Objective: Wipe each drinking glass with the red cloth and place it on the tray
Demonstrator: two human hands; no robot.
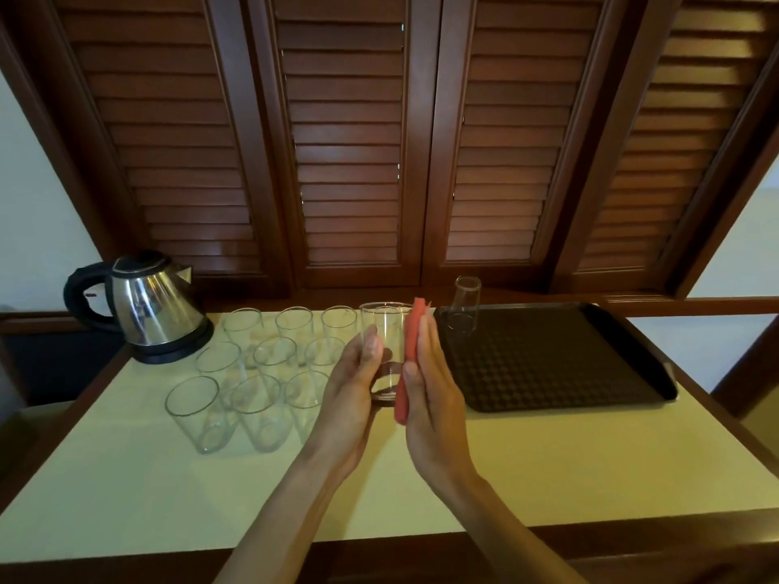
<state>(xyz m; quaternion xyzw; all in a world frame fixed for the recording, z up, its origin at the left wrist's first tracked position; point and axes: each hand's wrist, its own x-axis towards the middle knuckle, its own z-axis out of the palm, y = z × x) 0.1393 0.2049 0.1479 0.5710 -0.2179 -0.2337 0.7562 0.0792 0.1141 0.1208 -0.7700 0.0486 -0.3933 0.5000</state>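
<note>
The left hand (358, 385) holds a drinking glass (385, 351) upright above the bench (126, 478), its fingers lying along the glass's left wall; whether the grip curls fully round the far side cannot be told, though the glass plainly rests in it. The right hand (430, 385) lies nearly flat, fingers straight, pressing the folded red cloth (411, 356) against the glass's right wall; the cloth sits sandwiched between palm and glass, a hold that seems meant to let the cloth rub the outside while the other hand steadies or turns the glass.

To the left stand nine more glasses (261, 373) in three close rows, apparently waiting their turn; they sit near the left hand, which makes the next pick-up short. To the right lies the dark tray (569, 373), its near-left corner just beside the right hand; one glass on the tray (466, 305) stands at its far-left corner, seemingly mouth down, leaving the rest of the tray open for the others. A steel kettle (156, 309) stands at the bench's far-left corner, apart from the work.

The task looks early; one glass is done and this one is mid-wipe.
</note>
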